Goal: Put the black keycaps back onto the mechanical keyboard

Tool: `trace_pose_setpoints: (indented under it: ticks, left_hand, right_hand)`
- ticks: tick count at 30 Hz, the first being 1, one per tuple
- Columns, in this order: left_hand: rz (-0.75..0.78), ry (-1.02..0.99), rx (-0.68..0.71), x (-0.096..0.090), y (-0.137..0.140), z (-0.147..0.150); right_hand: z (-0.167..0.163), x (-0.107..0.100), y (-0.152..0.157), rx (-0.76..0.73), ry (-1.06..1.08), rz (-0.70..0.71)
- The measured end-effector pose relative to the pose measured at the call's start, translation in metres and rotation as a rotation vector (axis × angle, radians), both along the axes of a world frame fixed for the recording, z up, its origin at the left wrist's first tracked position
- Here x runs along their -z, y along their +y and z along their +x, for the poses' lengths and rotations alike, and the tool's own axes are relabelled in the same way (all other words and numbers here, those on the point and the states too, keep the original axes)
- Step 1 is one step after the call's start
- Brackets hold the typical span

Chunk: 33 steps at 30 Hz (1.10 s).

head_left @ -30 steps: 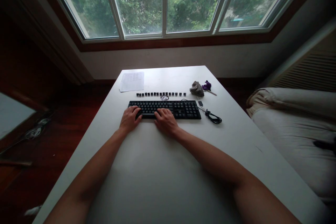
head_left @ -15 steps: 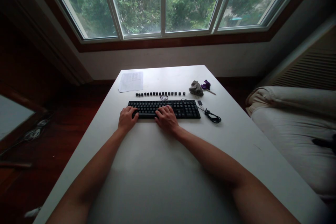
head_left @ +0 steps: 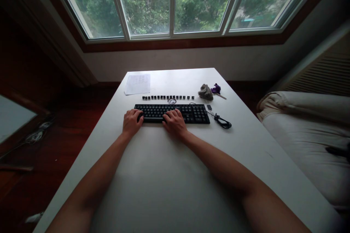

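Note:
A black full-size keyboard (head_left: pixel 155 110) lies in front of me on a white table (head_left: pixel 164 174). My left hand (head_left: pixel 132 121) rests at the keyboard's left end, its fingers bent over the keys there and its thumb apart near the front edge. My right hand (head_left: pixel 175 122) lies over the middle of the front rows, fingers spread and touching the keys. Both hands look open and hold nothing. Behind the keyboard stands a row of small black keycaps (head_left: pixel 168 97). A small shiny ring-shaped item (head_left: pixel 172 101) lies between the row and the keyboard.
Right of the keyboard are a bundled black cable (head_left: pixel 222 122) and a small dark connector (head_left: pixel 209 107). Farther back sit a grey cloth (head_left: pixel 205 92) and a purple duster-like item (head_left: pixel 216 88) on a stick. A printed paper (head_left: pixel 138 84) lies at the back left.
The whole view has shifted slightly. My left hand sits a touch farther left against the keyboard; my right hand stays about where it was on the keys.

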<state>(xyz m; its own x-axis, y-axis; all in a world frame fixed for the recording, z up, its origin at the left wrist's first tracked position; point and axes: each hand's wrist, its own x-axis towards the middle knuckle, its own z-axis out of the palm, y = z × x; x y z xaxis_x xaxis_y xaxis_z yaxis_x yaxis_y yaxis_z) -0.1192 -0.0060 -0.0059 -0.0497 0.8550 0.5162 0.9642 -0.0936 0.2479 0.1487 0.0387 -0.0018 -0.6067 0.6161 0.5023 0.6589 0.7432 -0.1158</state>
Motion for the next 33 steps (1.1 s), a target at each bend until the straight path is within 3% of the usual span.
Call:
trace_pose_setpoints:
  ticks: [4, 10, 13, 21, 33]
  left_hand:
    - [0.011, -0.047, -0.058, -0.005, -0.001, -0.01]
    - [0.004, -0.149, -0.072, -0.006, -0.002, -0.028]
    - [0.004, -0.176, -0.074, -0.004, -0.001, -0.031]
    - [0.021, -0.191, -0.07, -0.004, -0.003, -0.028]
    - [0.029, -0.115, -0.07, 0.005, 0.002, -0.035]
  right_hand:
    - [0.01, -0.006, 0.011, 0.039, 0.114, 0.017]
    - [0.044, -0.009, 0.052, 0.232, 0.307, -0.037]
    - [0.051, -0.003, 0.061, 0.189, 0.317, -0.072]
    - [0.045, -0.001, 0.053, 0.113, 0.214, -0.079]
    - [0.043, 0.0, 0.052, 0.183, 0.221, -0.046]
